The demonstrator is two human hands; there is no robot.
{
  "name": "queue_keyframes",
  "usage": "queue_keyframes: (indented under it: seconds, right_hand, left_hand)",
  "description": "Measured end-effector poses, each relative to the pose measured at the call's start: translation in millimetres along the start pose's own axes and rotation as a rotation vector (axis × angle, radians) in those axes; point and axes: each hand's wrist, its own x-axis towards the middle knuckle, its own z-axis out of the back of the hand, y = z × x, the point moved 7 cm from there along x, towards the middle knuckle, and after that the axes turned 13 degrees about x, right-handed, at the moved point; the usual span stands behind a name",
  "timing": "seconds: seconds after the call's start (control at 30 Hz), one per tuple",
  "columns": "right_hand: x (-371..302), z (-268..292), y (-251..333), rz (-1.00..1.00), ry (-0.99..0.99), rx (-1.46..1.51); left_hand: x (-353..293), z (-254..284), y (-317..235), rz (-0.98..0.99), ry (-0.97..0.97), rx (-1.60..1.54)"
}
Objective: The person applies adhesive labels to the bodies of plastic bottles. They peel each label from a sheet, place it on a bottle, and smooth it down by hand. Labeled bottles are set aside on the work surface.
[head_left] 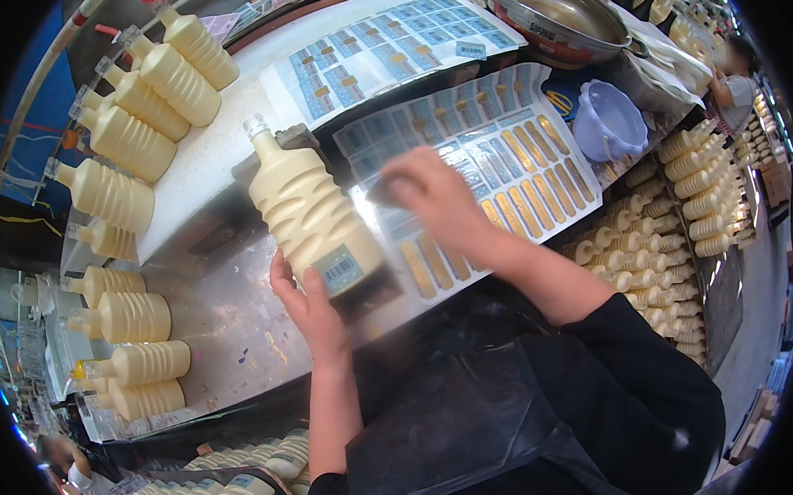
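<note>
A cream-coloured ribbed plastic bottle (309, 203) with a clear threaded neck leans over the metal worktop in the middle. My left hand (315, 319) grips its lower end, thumb across the front and fingers along the left side. Near that thumb a small blue label (337, 268) with a barcode sits on the bottle's lower face. To the right of the bottle is my right hand (434, 196), smeared by motion above the label sheets. A greyish shape shows by its fingertips, too blurred to name. Under that hand lies a sheet of gold strip labels (582, 204).
Several similar bottles (131, 320) line the worktop's left side. Another sheet of blue labels (377, 47) lies at the back. A metal basin (556, 15) and a lilac bucket (612, 124) stand at right. Crowded bottles (644, 270) fill the lower right; people work at both edges.
</note>
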Motion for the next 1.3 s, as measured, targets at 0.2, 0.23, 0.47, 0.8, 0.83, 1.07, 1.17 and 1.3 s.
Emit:
queue_keyframes:
  seconds: [0.2, 0.23, 0.47, 0.8, 0.83, 1.07, 1.17, 1.3]
  right_hand:
    - [18, 76, -92, -0.444, 0.017, -0.184]
    - [21, 83, -89, -0.426, -0.006, -0.268]
    - [54, 69, -96, 0.054, 0.078, -0.644]
    - [61, 55, -86, -0.073, 0.312, -0.670]
    - [51, 63, -84, -0.206, 0.352, -0.661]
    - [-54, 74, -41, -0.057, 0.536, -0.472]
    - [-89, 63, -25, 0.038, 0.599, -0.435]
    - [-87, 52, -24, 0.097, 0.519, -0.384]
  left_hand:
    - [-1, 1, 0, -0.033, 0.001, 0.046]
    - [-1, 1, 1, -0.032, -0.003, 0.047]
    - [-3, 7, -2, -0.082, -0.015, 0.065]
    - [-3, 16, 3, -0.098, -0.040, 0.196]
    - [-3, 16, 6, -0.079, -0.048, 0.173]
    - [-13, 22, -20, -0.145, -0.165, 0.232]
    - [-21, 17, -43, -0.289, -0.188, 0.322]
    - [-39, 1, -73, -0.572, -0.151, 0.432]
